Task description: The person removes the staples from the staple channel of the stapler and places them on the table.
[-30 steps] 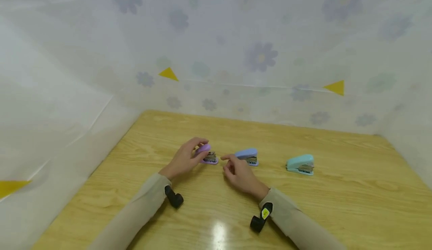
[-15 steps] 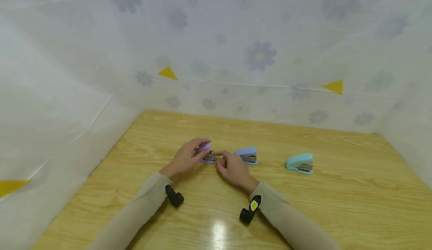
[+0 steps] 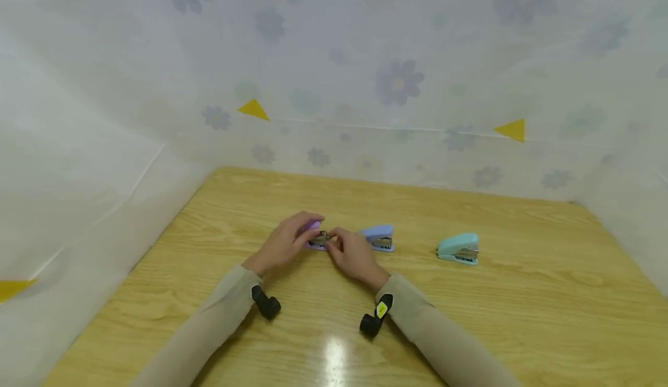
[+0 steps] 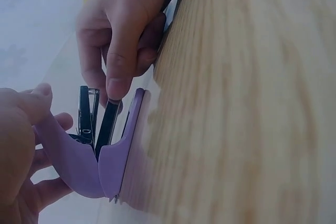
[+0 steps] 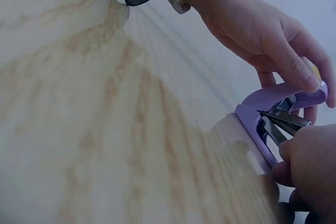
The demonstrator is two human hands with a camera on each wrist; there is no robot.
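On the pale wooden desk [image 3: 469, 317], both hands meet at a small lilac plastic stapler [image 3: 312, 237] lying straight ahead at twelve o'clock, its long axis running nine to three with the hinge toward nine. The left hand [image 3: 284, 243] curls round its raised lid from the nine o'clock side. The right hand [image 3: 352, 252] pinches the metal staple tray [image 4: 110, 121] at the open mouth from three o'clock.

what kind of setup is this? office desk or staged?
Likely a staged recording booth: a light wooden table walled by flower-printed translucent sheeting, with three small staplers in a row, the purple stapler gripped by both hands.
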